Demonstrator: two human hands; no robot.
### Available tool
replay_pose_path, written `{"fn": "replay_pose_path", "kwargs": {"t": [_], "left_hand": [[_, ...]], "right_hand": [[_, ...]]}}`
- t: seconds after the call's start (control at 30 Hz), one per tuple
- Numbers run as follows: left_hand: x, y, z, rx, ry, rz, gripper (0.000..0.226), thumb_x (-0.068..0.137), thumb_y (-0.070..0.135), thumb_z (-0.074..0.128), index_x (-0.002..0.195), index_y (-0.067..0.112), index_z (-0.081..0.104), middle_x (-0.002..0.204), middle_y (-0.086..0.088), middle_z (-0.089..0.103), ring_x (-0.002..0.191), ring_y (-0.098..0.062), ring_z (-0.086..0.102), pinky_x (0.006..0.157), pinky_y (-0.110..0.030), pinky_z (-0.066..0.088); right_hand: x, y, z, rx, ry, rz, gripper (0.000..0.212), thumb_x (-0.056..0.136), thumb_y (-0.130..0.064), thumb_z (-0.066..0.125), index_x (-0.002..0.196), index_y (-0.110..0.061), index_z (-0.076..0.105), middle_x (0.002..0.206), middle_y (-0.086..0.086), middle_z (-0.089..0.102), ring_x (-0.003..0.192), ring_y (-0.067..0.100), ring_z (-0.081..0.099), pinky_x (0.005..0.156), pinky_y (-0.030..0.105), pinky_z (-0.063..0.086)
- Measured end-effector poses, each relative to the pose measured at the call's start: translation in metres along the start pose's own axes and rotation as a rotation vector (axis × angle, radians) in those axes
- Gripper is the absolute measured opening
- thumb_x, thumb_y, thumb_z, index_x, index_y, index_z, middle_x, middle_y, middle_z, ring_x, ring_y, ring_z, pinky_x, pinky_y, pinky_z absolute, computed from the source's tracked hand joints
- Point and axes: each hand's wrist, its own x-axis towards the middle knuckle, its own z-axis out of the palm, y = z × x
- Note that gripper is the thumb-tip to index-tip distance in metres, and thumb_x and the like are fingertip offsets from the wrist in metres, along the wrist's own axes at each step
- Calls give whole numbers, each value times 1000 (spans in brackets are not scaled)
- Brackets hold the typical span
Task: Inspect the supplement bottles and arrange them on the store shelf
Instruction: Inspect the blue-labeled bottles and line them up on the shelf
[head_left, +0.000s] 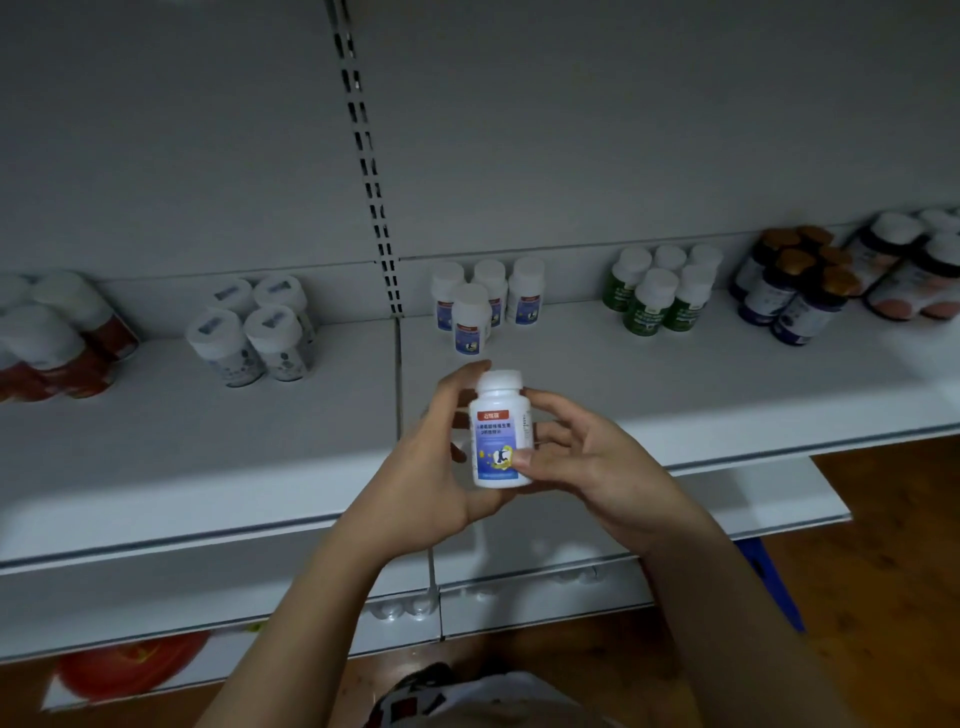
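Observation:
A white supplement bottle (497, 430) with a blue label and a red name tag stands upright in the air in front of the white store shelf (649, 384). My left hand (431, 462) grips its left side and base, fingers curled behind it. From the right, my right hand (582, 462) pinches the bottle, thumb on the label and fingertips round its back. Just behind, several matching blue-label bottles (480, 304) stand grouped on the shelf.
Other bottle groups line the shelf back: red-label ones (57, 338) at far left, grey-label ones (254, 332), green-label ones (662, 293), dark gold-capped ones (789, 288) and pink-label ones (914, 270) at far right. A slotted upright (371, 171) splits the back panel. Lower shelves sit below.

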Motion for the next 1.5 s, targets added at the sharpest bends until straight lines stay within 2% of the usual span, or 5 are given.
{"fn": "replay_pose_path", "kwargs": {"t": [0.27, 0.5, 1.03, 1.3, 1.5], "left_hand": [[-15, -10, -24, -33, -11, -70, 96, 73, 16, 82, 143, 37, 20, 122, 24, 47, 105, 11, 51, 75, -8, 47], [-28, -28, -51, -32, 56, -79, 96, 69, 29, 86, 140, 44, 24, 129, 27, 47, 110, 12, 49, 87, -10, 45], [-36, -53, -87, 93, 150, 12, 103, 66, 40, 86, 146, 40, 21, 136, 23, 33, 126, 11, 35, 96, 1, 28], [-37, -56, -84, 9, 111, 40, 101, 63, 43, 87, 143, 40, 25, 136, 21, 40, 126, 7, 41, 97, -8, 36], [-30, -49, -78, 40, 5, 40, 111, 65, 56, 81, 148, 53, 6, 140, 21, 31, 127, 11, 34, 101, -10, 32]], "right_hand": [[6, -3, 35, -38, -25, 43, 44, 68, -7, 78, 111, -7, 66, 100, 13, 75, 89, 21, 71, 79, 27, 57], [18, 6, 60, 228, -72, 122, 36, 93, -13, 57, 126, 2, 56, 118, 24, 67, 106, 31, 66, 93, 40, 55], [47, 2, 107, 74, -77, 99, 49, 78, -10, 63, 126, -1, 58, 119, 22, 67, 104, 31, 67, 87, 34, 57], [35, 5, 105, 226, -103, 134, 47, 95, -22, 48, 138, -1, 50, 134, 35, 51, 126, 49, 49, 104, 62, 38], [29, -3, 96, 140, 75, 38, 53, 76, -10, 67, 128, -4, 55, 120, 22, 65, 108, 37, 66, 80, 41, 58]]}}
